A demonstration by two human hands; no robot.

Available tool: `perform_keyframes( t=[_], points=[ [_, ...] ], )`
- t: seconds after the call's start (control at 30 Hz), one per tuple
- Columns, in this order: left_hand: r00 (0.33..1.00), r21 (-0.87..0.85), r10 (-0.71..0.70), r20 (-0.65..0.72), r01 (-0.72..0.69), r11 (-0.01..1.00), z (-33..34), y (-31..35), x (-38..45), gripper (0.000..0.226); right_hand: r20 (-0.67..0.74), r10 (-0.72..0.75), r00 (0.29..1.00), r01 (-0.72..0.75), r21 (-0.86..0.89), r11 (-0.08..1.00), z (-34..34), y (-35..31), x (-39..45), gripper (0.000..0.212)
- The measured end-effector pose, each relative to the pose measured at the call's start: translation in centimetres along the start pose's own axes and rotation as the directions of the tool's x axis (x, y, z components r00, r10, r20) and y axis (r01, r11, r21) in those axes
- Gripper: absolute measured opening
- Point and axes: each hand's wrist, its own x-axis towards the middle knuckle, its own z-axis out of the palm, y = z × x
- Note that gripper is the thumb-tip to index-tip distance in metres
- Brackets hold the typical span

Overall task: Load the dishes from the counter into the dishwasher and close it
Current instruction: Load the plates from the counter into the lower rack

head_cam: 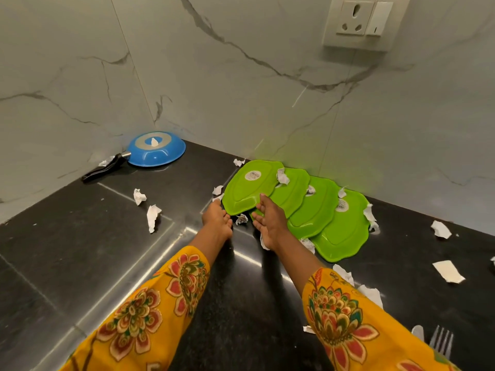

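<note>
Two yellow floral sleeves (150,311) reach in from the near edge over the black counter (80,263). At the near right corner lies one fork (442,341), its tines pointing toward the wall, with a rounded utensil tip just beside it that is too cropped to name.

Farther in, the left hand (217,220) has its fingers curled at the near-left edge of the leftmost green plate (250,186); whether they actually clamp the rim cannot be told. The right hand (269,219) is flat, fingers straight and close together, thumb spread, fingertips resting on that same plate's near edge.

Four green plates (321,210) lie face-down in an overlapping row, each partly over the next. Their row runs from far left to near right along the marble wall (241,76). Each plate's long axis runs roughly crosswise to that row.

More than a dozen torn paper scraps (153,215) are scattered around. In the far corner sits one blue pan (156,152), upside down, its black handle pointing near-left.
</note>
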Motion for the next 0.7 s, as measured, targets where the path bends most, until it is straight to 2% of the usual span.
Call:
perform_keyframes(
  t=[0.1,0.2,0.33,0.43,0.7],
  points=[
    [0.999,-0.055,0.009,-0.036,-0.011,0.998,0.4,0.3,0.7,0.020,0.022,0.013,1.000,-0.014,0.049,0.999,0.1,-0.2,0.4,0.042],
    [0.998,-0.087,0.030,-0.052,-0.035,0.996,0.9,0.6,0.6,0.025,0.031,0.006,1.000,-0.009,0.093,0.996,0.2,-0.6,0.4,0.039],
    [0.998,-0.094,0.052,0.018,-0.050,0.994,1.4,0.5,-1.5,0.027,0.057,-0.026,0.998,0.015,0.195,0.981,0.2,-0.5,0.1,0.025],
    [0.996,-0.095,0.058,0.071,-0.051,0.994,0.9,-0.1,-3.9,0.027,0.057,-0.065,0.996,0.048,0.259,0.965,0.3,-0.2,-0.7,0.024],
    [0.985,-0.115,0.037,0.169,-0.018,0.993,-3.8,-2.1,-9.3,0.025,-0.012,-0.145,0.989,0.144,0.211,0.967,0.4,1.5,-5.8,0.028]
  ],
)
